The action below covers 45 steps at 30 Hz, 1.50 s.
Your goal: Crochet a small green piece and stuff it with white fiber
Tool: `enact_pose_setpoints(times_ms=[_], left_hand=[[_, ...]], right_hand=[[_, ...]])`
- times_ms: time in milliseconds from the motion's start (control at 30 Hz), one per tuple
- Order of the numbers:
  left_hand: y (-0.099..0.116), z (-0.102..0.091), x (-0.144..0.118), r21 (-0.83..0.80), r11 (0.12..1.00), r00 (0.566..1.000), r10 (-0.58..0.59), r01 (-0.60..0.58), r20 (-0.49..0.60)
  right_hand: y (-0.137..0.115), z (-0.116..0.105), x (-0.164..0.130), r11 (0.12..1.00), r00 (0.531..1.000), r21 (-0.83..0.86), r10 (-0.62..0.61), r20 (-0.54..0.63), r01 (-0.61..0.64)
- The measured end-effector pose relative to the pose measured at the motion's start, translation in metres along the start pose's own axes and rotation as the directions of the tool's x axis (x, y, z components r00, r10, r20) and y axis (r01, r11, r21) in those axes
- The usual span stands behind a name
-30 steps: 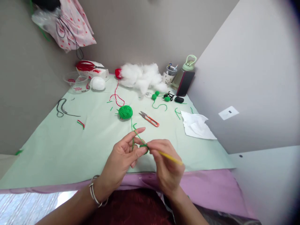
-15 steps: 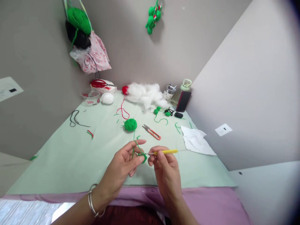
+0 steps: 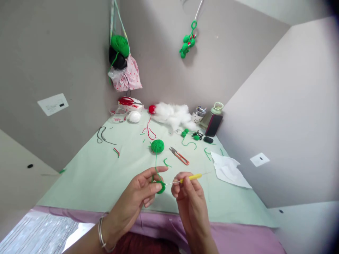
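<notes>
My left hand [image 3: 143, 187] pinches a small green crochet piece [image 3: 161, 188] between thumb and fingers, its index finger stretched out with the green yarn running over it. That yarn leads up to a green yarn ball [image 3: 158, 145] on the table. In my right hand [image 3: 191, 194] is a crochet hook with a yellow handle [image 3: 194, 177], held like a pencil. The hook's thin metal shaft points left, and its tip is at the edge of the green piece. Orange thread snips [image 3: 179, 156] lie beyond my hands.
White stuffing [image 3: 173, 114] is heaped at the back beside a red yarn ball [image 3: 152, 109]. A bottle [image 3: 210, 114] with a phone [image 3: 214, 125] leaning on it stands back right. Crumpled white paper [image 3: 230, 169] lies right. Dark cord [image 3: 102, 135] lies left. A yarn bag [image 3: 132, 74] hangs on the wall.
The view has shifted, so the scene sits lower and further right. The hook has drawn slightly to the right, with more of its shaft showing. Both hands keep their holds.
</notes>
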<state>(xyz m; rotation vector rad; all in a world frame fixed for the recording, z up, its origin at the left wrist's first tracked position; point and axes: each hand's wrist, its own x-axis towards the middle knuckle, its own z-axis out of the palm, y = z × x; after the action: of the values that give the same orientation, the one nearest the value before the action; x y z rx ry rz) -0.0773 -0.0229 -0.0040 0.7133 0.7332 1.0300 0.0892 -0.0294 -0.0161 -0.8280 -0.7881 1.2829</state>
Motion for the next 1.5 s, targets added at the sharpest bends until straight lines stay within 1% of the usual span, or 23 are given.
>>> enact_pose_setpoints(times_ms=[33,100,133,167,267,300,400,467,633,767,900,1033,1167,1233,1400,1500], left_hand=[[-0.002,-0.004,0.000,0.077,0.996,0.998,0.054,-0.052,-0.015],[-0.009,-0.014,0.000,0.244,0.966,0.996,0.086,-0.081,-0.008],[-0.015,-0.020,0.001,0.314,0.946,0.996,0.089,-0.081,-0.010],[-0.020,-0.027,0.002,0.377,0.923,0.994,0.100,-0.079,-0.035],[-0.039,-0.048,0.005,0.543,0.838,0.985,0.128,-0.044,-0.119],[-0.045,-0.055,0.006,0.571,0.819,0.984,0.138,-0.047,-0.116],[-0.060,-0.069,0.010,0.614,0.783,0.979,0.189,-0.104,-0.075],[-0.066,-0.075,0.013,0.627,0.769,0.982,0.184,-0.121,-0.037],[-0.076,-0.084,0.017,0.671,0.727,0.984,0.177,-0.145,0.021],[-0.075,-0.086,0.016,0.679,0.719,0.983,0.185,-0.149,0.019],[-0.068,-0.083,0.014,0.672,0.726,0.988,0.144,-0.143,0.055],[-0.063,-0.079,0.014,0.666,0.741,0.993,0.117,-0.091,0.006],[-0.057,-0.070,0.013,0.600,0.798,0.996,0.091,-0.060,-0.021],[-0.055,-0.066,0.011,0.588,0.806,0.997,0.082,-0.063,-0.005],[-0.052,-0.061,0.005,0.600,0.794,0.993,0.118,-0.100,0.008],[-0.049,-0.058,0.003,0.604,0.794,0.996,0.086,-0.069,0.000]], right_hand=[[0.005,0.002,0.000,1.000,1.000,-0.001,0.024,0.016,-0.024],[0.020,0.004,0.002,0.998,0.997,-0.043,0.052,0.050,-0.050],[0.028,0.004,0.003,0.996,0.997,-0.077,0.057,0.042,-0.053],[0.036,0.003,0.004,0.992,0.996,-0.110,0.072,0.043,-0.067],[0.059,-0.001,0.007,0.966,0.977,-0.167,0.207,0.051,-0.196],[0.065,-0.003,0.008,0.962,0.974,-0.178,0.219,0.065,-0.205],[0.076,-0.007,0.009,0.961,0.971,-0.237,0.180,0.156,-0.140],[0.080,-0.010,0.010,0.965,0.969,-0.238,0.160,0.188,-0.113],[0.087,-0.013,0.012,0.975,0.974,-0.195,0.145,0.175,-0.110],[0.085,-0.011,0.010,0.973,0.975,-0.194,0.156,0.160,-0.124],[0.079,-0.009,0.009,0.971,0.969,-0.194,0.173,0.177,-0.138],[0.077,-0.009,0.008,0.974,0.966,-0.173,0.178,0.189,-0.146],[0.077,-0.008,0.007,0.975,0.970,-0.174,0.170,0.174,-0.140],[0.075,-0.007,0.005,0.973,0.970,-0.186,0.170,0.172,-0.137],[0.073,-0.007,0.003,0.965,0.964,-0.219,0.186,0.191,-0.143],[0.074,-0.008,0.004,0.964,0.961,-0.221,0.191,0.200,-0.146]])
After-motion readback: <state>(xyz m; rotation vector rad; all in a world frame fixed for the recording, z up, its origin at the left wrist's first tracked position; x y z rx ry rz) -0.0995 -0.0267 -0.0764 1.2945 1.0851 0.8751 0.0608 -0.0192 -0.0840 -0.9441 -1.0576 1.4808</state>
